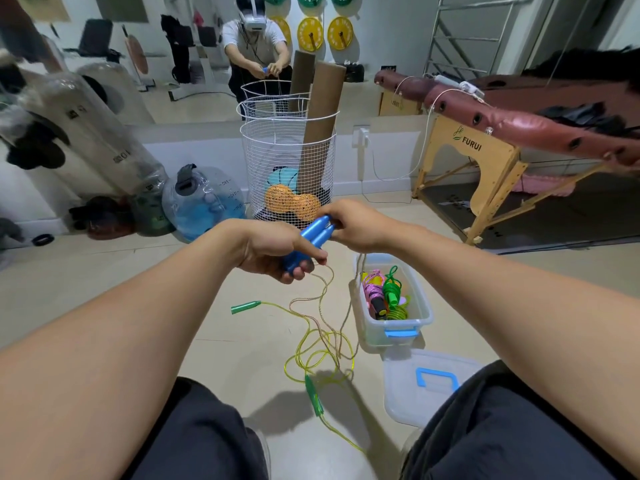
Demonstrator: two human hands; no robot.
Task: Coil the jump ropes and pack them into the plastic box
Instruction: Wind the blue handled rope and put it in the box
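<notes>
Two blue jump-rope handles (313, 237) lie side by side in mid-air. My left hand (277, 251) grips their lower ends. My right hand (349, 226) pinches their upper ends. Their thin tan cord (322, 306) hangs down from my hands to the floor. A yellow-green rope (311, 355) with green handles (246, 307) lies loose on the floor under my hands, tangled with the tan cord. The clear plastic box (420, 320) with a blue latch stands open to the right and holds coiled pink, green and yellow ropes (384, 296).
The box lid (408, 386) with a blue handle lies on the floor by my right knee. A white wire basket (287, 174) with cardboard tubes stands ahead. Water bags (204, 202) sit at the left, a wooden massage table (491, 161) at the right. A mirror lines the far wall.
</notes>
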